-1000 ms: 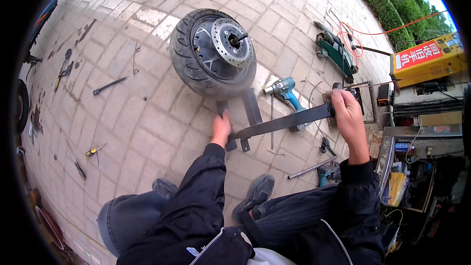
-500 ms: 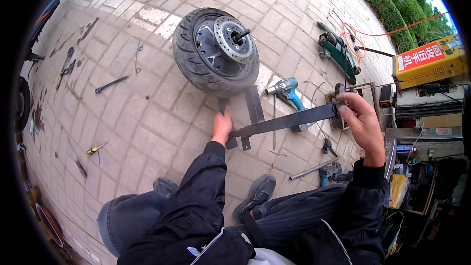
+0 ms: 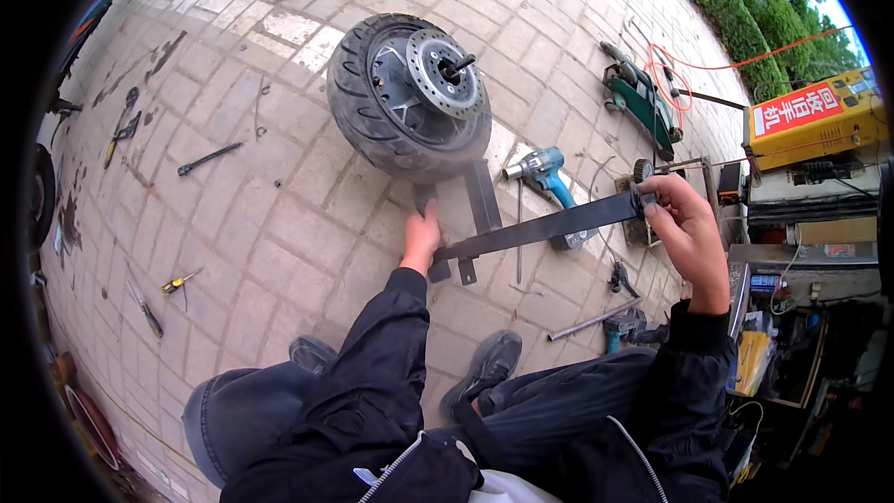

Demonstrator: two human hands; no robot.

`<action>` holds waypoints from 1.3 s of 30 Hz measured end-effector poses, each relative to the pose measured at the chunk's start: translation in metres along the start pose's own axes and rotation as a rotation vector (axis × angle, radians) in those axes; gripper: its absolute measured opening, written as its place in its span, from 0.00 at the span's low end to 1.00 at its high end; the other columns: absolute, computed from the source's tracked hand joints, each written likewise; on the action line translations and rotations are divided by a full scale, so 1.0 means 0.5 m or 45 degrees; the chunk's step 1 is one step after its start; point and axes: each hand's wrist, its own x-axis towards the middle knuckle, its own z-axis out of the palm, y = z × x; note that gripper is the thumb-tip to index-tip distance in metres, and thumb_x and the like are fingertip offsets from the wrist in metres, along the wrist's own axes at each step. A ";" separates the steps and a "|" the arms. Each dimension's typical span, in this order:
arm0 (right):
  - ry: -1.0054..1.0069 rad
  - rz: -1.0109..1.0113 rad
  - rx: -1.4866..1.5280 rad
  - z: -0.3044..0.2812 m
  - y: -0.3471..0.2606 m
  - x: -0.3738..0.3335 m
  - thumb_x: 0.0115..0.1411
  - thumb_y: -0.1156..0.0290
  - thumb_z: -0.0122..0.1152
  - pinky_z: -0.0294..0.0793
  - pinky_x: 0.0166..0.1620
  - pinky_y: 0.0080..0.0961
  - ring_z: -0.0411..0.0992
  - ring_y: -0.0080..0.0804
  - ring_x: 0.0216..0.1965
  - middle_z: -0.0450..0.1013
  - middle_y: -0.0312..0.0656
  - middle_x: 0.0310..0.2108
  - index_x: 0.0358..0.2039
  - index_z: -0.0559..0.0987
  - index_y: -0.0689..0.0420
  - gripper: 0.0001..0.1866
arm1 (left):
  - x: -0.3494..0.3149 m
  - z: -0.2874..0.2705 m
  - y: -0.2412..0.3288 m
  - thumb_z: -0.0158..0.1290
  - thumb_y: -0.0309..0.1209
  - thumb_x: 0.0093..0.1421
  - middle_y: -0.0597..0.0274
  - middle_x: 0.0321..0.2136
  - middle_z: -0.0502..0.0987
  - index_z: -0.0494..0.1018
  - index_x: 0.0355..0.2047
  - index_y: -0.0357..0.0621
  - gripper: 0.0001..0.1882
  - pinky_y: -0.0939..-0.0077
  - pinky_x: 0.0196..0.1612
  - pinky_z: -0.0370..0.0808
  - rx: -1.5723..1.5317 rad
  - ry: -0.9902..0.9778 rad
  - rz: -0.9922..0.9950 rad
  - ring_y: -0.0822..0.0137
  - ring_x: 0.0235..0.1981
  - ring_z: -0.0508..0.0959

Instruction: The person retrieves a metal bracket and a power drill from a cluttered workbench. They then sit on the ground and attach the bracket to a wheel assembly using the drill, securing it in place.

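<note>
A black metal frame of flat bars (image 3: 549,227) is held up off the ground between my two hands. My left hand (image 3: 422,238) is closed on its left part, where a second bar and short tabs branch off. At the frame's right end, my right hand (image 3: 684,228) pinches the tip between thumb and fingers. Just beyond the frame lies a wheel (image 3: 358,126) with a black tyre. Its drilled brake disc (image 3: 428,61) faces up, and an axle sticks out of the centre. The frame's far bars reach the near side of the tyre; whether they touch it I cannot tell.
On the paving beside the frame lies a teal impact wrench (image 3: 547,172). Pliers (image 3: 124,137), a socket extension (image 3: 209,159) and screwdrivers (image 3: 146,310) are scattered left. A green floor jack (image 3: 641,102) stands far right, near a yellow machine (image 3: 819,116). A metal tube (image 3: 591,319) lies near my right knee.
</note>
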 end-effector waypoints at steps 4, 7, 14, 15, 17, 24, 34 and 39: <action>0.068 0.022 -0.057 0.002 -0.003 -0.001 0.58 0.71 0.58 0.66 0.31 0.16 0.65 0.17 0.27 0.71 0.34 0.26 0.40 0.75 0.64 0.12 | -0.002 0.001 -0.001 0.47 0.50 0.63 0.59 0.14 0.66 0.62 0.31 0.36 0.25 0.69 0.15 0.68 0.003 -0.008 0.015 0.65 0.11 0.70; -0.020 0.000 -0.016 -0.002 -0.013 0.003 0.58 0.70 0.59 0.65 0.31 0.16 0.65 0.17 0.27 0.71 0.35 0.26 0.40 0.75 0.64 0.12 | 0.005 -0.001 0.001 0.47 0.51 0.63 0.59 0.14 0.66 0.62 0.31 0.36 0.25 0.69 0.16 0.68 0.024 0.041 -0.019 0.65 0.11 0.70; 0.073 0.079 -0.152 -0.006 -0.002 0.019 0.58 0.73 0.58 0.64 0.29 0.14 0.64 0.15 0.26 0.70 0.33 0.24 0.39 0.75 0.64 0.10 | -0.008 0.011 0.008 0.48 0.51 0.63 0.59 0.15 0.67 0.62 0.31 0.36 0.26 0.69 0.16 0.69 -0.016 0.023 -0.023 0.65 0.12 0.71; 0.097 -0.043 -0.009 0.003 0.001 0.019 0.58 0.73 0.58 0.63 0.28 0.14 0.64 0.15 0.25 0.69 0.32 0.22 0.37 0.75 0.64 0.09 | -0.006 0.010 0.007 0.48 0.51 0.63 0.59 0.15 0.68 0.62 0.31 0.36 0.26 0.69 0.17 0.69 -0.009 0.035 -0.025 0.65 0.12 0.71; 0.059 -0.083 0.007 -0.005 -0.007 0.019 0.58 0.74 0.58 0.63 0.28 0.14 0.64 0.14 0.26 0.69 0.32 0.23 0.35 0.75 0.64 0.07 | -0.001 0.008 0.003 0.48 0.51 0.63 0.59 0.15 0.68 0.62 0.30 0.37 0.25 0.69 0.17 0.69 0.009 0.053 -0.018 0.65 0.12 0.71; -0.037 -0.028 0.047 -0.017 -0.005 0.034 0.59 0.75 0.56 0.62 0.30 0.12 0.63 0.14 0.28 0.69 0.32 0.28 0.36 0.76 0.63 0.06 | 0.003 0.014 0.000 0.47 0.50 0.63 0.58 0.15 0.68 0.63 0.31 0.37 0.24 0.70 0.17 0.69 -0.018 0.055 -0.017 0.66 0.12 0.70; 0.055 -0.137 -0.041 -0.013 -0.006 0.047 0.59 0.70 0.57 0.63 0.28 0.17 0.62 0.16 0.24 0.70 0.34 0.23 0.36 0.76 0.66 0.11 | -0.001 0.024 0.001 0.47 0.50 0.63 0.58 0.15 0.68 0.63 0.32 0.37 0.24 0.69 0.17 0.68 -0.034 0.067 -0.025 0.66 0.11 0.70; 0.009 0.111 -0.162 -0.026 -0.018 0.060 0.58 0.74 0.57 0.65 0.29 0.17 0.63 0.16 0.24 0.70 0.34 0.24 0.37 0.76 0.64 0.08 | 0.006 0.028 -0.004 0.47 0.50 0.63 0.59 0.14 0.67 0.63 0.33 0.37 0.24 0.69 0.16 0.67 -0.072 0.061 -0.025 0.66 0.11 0.70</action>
